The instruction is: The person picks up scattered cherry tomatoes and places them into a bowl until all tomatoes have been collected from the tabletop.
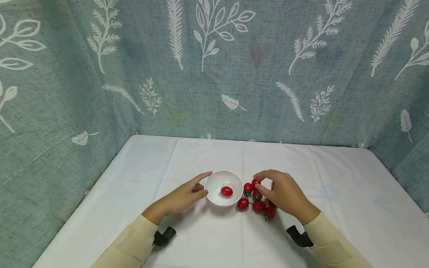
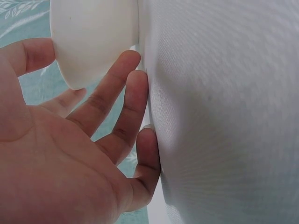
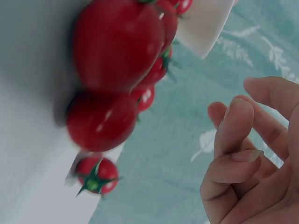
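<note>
A small white bowl (image 1: 223, 201) holds one red cherry tomato (image 1: 226, 191) with a green stem. My left hand (image 1: 182, 197) touches the bowl's left side with thumb and index finger spread along it. In the left wrist view, the other fingers lie relaxed below the bowl (image 2: 93, 37), near the tablecloth. To the right of the bowl lies a cluster of several cherry tomatoes (image 1: 259, 206). My right hand (image 1: 285, 191) is over this cluster, thumb and index finger apart near the tomato farthest back. The right wrist view shows nothing between those fingertips.
A white cloth covers the table (image 1: 201, 152). Behind it and on both sides hangs a green-blue curtain (image 1: 187, 100) with white leaf prints. In the right wrist view, one tomato (image 3: 97, 175) sits apart from the larger ones. Each wrist carries a black device (image 1: 164, 236).
</note>
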### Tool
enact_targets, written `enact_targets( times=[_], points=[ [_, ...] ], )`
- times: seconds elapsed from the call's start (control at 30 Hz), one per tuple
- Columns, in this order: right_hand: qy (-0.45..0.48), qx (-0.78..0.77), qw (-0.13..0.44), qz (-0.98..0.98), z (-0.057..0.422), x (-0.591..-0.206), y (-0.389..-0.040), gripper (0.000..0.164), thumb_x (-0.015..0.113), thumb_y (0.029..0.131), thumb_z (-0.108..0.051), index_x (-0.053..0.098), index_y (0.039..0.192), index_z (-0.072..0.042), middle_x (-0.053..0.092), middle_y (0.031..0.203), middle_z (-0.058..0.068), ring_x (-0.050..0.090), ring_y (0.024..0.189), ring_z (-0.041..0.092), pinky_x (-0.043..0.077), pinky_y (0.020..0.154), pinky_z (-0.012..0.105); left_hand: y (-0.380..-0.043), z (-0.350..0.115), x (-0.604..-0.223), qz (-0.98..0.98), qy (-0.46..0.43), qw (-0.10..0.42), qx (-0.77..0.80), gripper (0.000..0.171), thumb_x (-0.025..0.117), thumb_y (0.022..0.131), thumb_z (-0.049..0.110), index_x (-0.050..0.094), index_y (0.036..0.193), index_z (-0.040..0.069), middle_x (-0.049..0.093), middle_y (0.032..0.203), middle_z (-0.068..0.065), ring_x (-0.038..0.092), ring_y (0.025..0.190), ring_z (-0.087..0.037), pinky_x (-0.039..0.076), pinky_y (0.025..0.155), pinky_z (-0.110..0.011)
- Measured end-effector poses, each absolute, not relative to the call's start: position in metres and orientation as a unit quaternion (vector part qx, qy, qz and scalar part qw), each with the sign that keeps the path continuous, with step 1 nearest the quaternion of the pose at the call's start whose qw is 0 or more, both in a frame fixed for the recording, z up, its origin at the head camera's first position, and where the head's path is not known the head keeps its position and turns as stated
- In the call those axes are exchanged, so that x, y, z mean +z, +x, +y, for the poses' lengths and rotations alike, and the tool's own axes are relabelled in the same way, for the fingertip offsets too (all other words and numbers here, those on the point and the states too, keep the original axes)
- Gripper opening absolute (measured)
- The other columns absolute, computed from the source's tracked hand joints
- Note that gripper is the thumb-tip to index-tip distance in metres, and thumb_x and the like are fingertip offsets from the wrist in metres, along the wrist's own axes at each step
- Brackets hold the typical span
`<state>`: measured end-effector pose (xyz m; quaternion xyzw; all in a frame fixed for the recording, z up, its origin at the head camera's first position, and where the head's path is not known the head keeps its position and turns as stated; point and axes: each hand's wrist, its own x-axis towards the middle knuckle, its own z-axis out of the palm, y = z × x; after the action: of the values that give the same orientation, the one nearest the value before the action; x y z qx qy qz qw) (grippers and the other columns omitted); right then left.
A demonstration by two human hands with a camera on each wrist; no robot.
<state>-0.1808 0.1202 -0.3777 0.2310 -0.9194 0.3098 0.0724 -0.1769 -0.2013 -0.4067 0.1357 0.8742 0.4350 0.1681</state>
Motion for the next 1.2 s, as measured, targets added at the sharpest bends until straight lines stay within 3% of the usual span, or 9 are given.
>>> enact_targets(
  times=[0.23, 0.47, 0.6, 0.73, 1.2],
  points=[
    [0.209, 0.295, 0.094, -0.928, 0.137, -0.383, -0.186, 0.025, 0.076, 0.088, -0.014, 0.074, 0.114, -0.013, 0.073, 0.111, 0.003, 0.055, 0.072, 0.014, 0.049, 0.068, 0.028, -0.176, -0.201, -0.408, 0.874, 0.125, 0.167, 0.438, 0.060, 0.054, 0.103, 0.032, 0.027, 0.156, 0.040, 0.067, 0.113, 0.001, 0.059, 0.108, -0.014, 0.043, 0.098, -0.044],
    [0.181, 0.284, 0.078, -0.938, 0.152, -0.390, -0.195, 0.027, 0.074, 0.090, -0.015, 0.073, 0.117, -0.010, 0.071, 0.115, 0.010, 0.044, 0.058, 0.014, 0.043, 0.057, 0.027, -0.176, -0.201, -0.408, 0.876, 0.131, 0.163, 0.435, 0.060, 0.053, 0.103, 0.032, 0.027, 0.156, 0.039, 0.067, 0.113, 0.000, 0.059, 0.107, -0.014, 0.043, 0.097, -0.043],
    [0.178, 0.269, 0.079, -0.943, 0.159, -0.396, -0.200, 0.026, 0.071, 0.091, -0.013, 0.073, 0.117, -0.008, 0.071, 0.116, 0.012, 0.063, 0.081, 0.026, 0.053, 0.075, 0.040, -0.177, -0.201, -0.407, 0.875, 0.132, 0.163, 0.436, 0.060, 0.054, 0.103, 0.032, 0.028, 0.156, 0.038, 0.068, 0.113, 0.000, 0.059, 0.106, -0.014, 0.043, 0.097, -0.043],
    [0.173, 0.257, 0.070, -0.948, 0.164, -0.400, -0.204, 0.026, 0.070, 0.091, -0.013, 0.073, 0.117, -0.008, 0.071, 0.118, 0.013, 0.065, 0.111, 0.034, 0.052, 0.091, 0.052, -0.177, -0.201, -0.406, 0.874, 0.133, 0.167, 0.437, 0.060, 0.053, 0.103, 0.034, 0.028, 0.157, 0.037, 0.067, 0.114, -0.002, 0.059, 0.107, -0.015, 0.043, 0.098, -0.045],
    [0.159, 0.221, 0.005, -0.962, 0.169, -0.405, -0.210, 0.033, 0.075, 0.087, -0.013, 0.072, 0.119, -0.007, 0.070, 0.117, 0.015, 0.064, 0.110, 0.035, 0.054, 0.090, 0.053, -0.177, -0.202, -0.405, 0.868, 0.142, 0.174, 0.443, 0.060, 0.053, 0.103, 0.034, 0.026, 0.157, 0.036, 0.067, 0.117, -0.004, 0.059, 0.110, -0.016, 0.042, 0.100, -0.048]
  ],
)
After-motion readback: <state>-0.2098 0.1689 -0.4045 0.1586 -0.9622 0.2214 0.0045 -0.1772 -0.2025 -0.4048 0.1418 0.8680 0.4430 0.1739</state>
